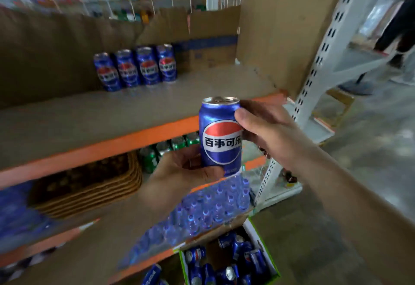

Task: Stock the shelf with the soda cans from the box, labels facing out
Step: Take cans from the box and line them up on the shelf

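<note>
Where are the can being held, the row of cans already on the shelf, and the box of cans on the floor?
held can [221, 136]: head view, on its front label.
row of cans [137, 68]: head view, on the third can's label.
box [261, 237]: head view, on its right wall's white rim.

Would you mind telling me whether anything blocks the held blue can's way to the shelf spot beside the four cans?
Nothing visible does: the grey shelf board right of the four blue cans lies bare.

A wicker basket [89, 181] sat on the middle level w/ green cans [157, 152] beside it. Shrink-wrapped water bottles [202, 213] lay below. Cardboard sheets [285, 26] stood at the back; bkgd blurred.
</note>
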